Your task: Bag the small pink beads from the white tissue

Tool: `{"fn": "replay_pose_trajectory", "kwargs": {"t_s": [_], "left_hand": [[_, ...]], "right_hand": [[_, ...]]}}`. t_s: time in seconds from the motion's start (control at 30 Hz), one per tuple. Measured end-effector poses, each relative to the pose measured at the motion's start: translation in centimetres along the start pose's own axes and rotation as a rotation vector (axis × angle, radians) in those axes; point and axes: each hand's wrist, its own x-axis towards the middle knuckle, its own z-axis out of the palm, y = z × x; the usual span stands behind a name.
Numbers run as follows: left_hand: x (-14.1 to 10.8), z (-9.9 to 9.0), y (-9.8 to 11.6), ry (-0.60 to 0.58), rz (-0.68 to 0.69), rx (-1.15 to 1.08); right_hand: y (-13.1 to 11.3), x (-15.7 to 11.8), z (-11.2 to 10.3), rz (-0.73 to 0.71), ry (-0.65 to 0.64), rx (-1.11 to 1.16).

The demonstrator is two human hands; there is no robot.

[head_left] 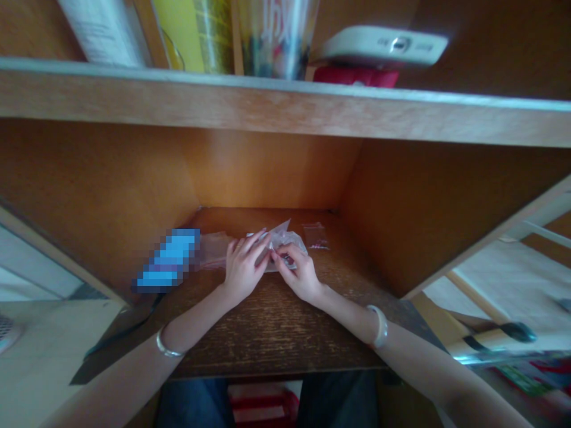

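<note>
Both hands meet over a crinkled clear plastic bag [295, 239] on the dark wooden desk top [267, 324]. My left hand [244, 264] lies across the bag's left side, its fingers long and close together with the thumb tucked under, gripping the plastic. Beside it, my right hand [298, 272] is closed in a pinch, thumb and forefinger touching near the left fingertips. What the pinch holds is too small to make out. Small dark reddish bits show inside the bag under the right fingers. A stiff plastic corner [282, 226] sticks up between the hands.
A small clear zip bag [316, 235] lies right of the hands; flat clear bags [213, 248] lie left. A blurred-out phone [169, 258] with a cable leans at the left wall. Overhead, a shelf edge [267, 104] holds a cup [277, 38] and a white device [383, 44].
</note>
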Motion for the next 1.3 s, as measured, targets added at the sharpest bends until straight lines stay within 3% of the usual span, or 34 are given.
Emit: {"fn": "replay_pose_trajectory", "kwargs": {"t_s": [0.17, 0.3, 0.43, 0.53, 0.7, 0.87, 1.0, 1.17, 1.3], "left_hand": [[-0.1, 0.4, -0.4, 0.027, -0.043, -0.04], [0.0, 0.7, -0.8, 0.024, -0.032, -0.17], [0.0, 1.0, -1.0, 0.005, -0.001, -0.29], [0.1, 1.1, -1.0, -0.041, 0.026, -0.302], [-0.1, 1.3, -1.0, -0.049, 0.02, -0.297], [0.1, 1.1, -0.7, -0.038, -0.003, -0.267], [-0.2, 1.4, -0.7, -0.202, -0.035, -0.154], [-1.7, 2.8, -1.4, -0.426, -0.154, 0.014], [-2.4, 3.3, -1.8, -0.491, -0.136, 0.019]], "right_hand": [[0.2, 0.4, 0.8, 0.426, 0.104, 0.453], [1.1, 1.2, 0.9, 0.671, -0.002, 0.82], [1.4, 1.4, 0.8, 0.732, -0.205, 1.056], [1.1, 1.4, 0.8, 0.711, -0.219, 1.105], [0.9, 1.4, 0.6, 0.704, -0.111, 1.074], [1.7, 1.9, 0.3, 0.721, 0.132, 0.959], [3.5, 2.2, 0.3, 0.707, 0.372, 0.642], [6.0, 1.8, 0.4, 0.64, 0.302, 0.34], [6.7, 1.2, 0.4, 0.555, 0.241, 0.068]]}}
